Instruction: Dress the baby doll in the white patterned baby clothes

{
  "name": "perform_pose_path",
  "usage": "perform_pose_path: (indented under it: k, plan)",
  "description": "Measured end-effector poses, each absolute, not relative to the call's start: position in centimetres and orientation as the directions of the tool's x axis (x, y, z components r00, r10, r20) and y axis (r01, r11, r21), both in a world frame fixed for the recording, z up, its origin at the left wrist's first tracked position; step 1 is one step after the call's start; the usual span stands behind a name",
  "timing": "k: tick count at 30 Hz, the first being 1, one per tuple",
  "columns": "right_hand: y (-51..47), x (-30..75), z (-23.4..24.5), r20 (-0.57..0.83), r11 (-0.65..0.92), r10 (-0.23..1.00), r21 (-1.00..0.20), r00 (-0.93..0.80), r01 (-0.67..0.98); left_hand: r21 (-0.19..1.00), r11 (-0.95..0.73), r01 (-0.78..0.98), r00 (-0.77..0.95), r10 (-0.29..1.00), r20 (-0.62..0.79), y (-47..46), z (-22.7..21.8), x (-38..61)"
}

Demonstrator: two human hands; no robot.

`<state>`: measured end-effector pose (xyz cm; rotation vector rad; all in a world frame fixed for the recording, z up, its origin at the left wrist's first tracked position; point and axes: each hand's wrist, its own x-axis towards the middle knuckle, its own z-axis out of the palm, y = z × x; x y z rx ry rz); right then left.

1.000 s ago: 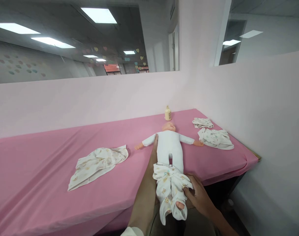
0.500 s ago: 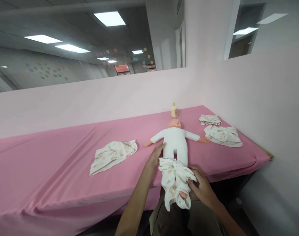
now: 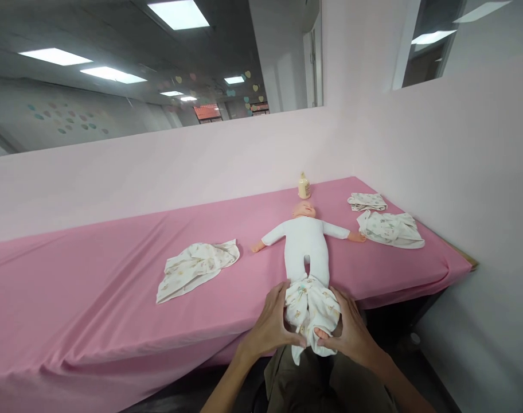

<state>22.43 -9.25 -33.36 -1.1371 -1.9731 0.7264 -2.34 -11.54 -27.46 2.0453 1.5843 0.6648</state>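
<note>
A baby doll [image 3: 305, 244] in a white body lies on its back, arms spread, its legs toward me at the table's front edge. Patterned white baby pants [image 3: 309, 304] are bunched around its lower legs, and one small foot [image 3: 320, 335] shows at the right leg opening. My left hand [image 3: 273, 321] grips the pants from the left, thumb near the lower hem. From the right, my right hand [image 3: 351, 332] grips them too, its thumb beside the foot. The doll's upper thighs are outside the pants.
A pink sheet [image 3: 115, 275] covers the table. One patterned cloth garment [image 3: 198, 269] lies to the left. At the right are a folded cloth [image 3: 367, 201] and a crumpled garment [image 3: 391, 229]. A cream bottle [image 3: 304, 187] stands behind the doll's head, near the wall.
My left hand has come down from the doll's hip to the left side of the pants. My right hand has closed further around the right leg, and the pants are more bunched.
</note>
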Motion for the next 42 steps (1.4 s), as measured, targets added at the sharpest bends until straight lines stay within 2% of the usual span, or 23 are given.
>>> perform_pose_path:
  k: [3, 6, 11, 14, 20, 25, 30, 36, 42]
  plan:
    - [-9.1, 22.1, -33.4, 0.337, 0.465, 0.882, -0.74, -0.33, 0.485, 0.508, -0.289, 0.812, 0.275, 0.956, 0.104, -12.6, -27.6, -2.0]
    - [-9.0, 22.1, -33.0, 0.326, 0.448, 0.891, -0.75, -0.318, 0.487, 0.45, -0.31, 0.838, 0.273, 0.951, 0.147, -13.4, -28.1, -1.1]
    - [-8.9, 22.1, -31.9, 0.293, 0.428, 0.898, -0.751, -0.327, 0.502, 0.424, -0.243, 0.872, 0.154, 0.96, 0.234, -14.8, -29.6, 0.5]
    - [-8.8, 22.0, -31.4, 0.278, 0.417, 0.902, -0.758, -0.331, 0.501, 0.403, -0.276, 0.872, 0.168, 0.944, 0.283, -15.2, -29.5, 0.9]
    - [-8.9, 22.3, -30.7, 0.282, 0.448, 0.882, -0.75, -0.376, 0.487, 0.416, -0.361, 0.835, 0.279, 0.929, 0.244, -13.8, -27.2, -0.2]
    - [-9.0, 22.9, -30.3, 0.329, 0.513, 0.848, -0.703, -0.415, 0.493, 0.444, -0.325, 0.835, 0.283, 0.946, 0.161, -12.8, -26.7, -0.4]
    - [-8.7, 23.1, -30.5, 0.403, 0.592, 0.804, -0.617, -0.438, 0.518, 0.363, -0.331, 0.871, 0.259, 0.937, 0.232, -13.2, -27.5, 0.1]
    - [-8.2, 22.5, -30.4, 0.505, 0.682, 0.731, -0.532, -0.458, 0.502, 0.226, -0.414, 0.882, 0.35, 0.896, 0.274, -14.0, -28.2, 0.1]
    - [-8.4, 22.2, -30.1, 0.523, 0.692, 0.722, -0.548, -0.453, 0.471, 0.225, -0.407, 0.885, 0.308, 0.875, 0.374, -14.6, -29.1, 0.8]
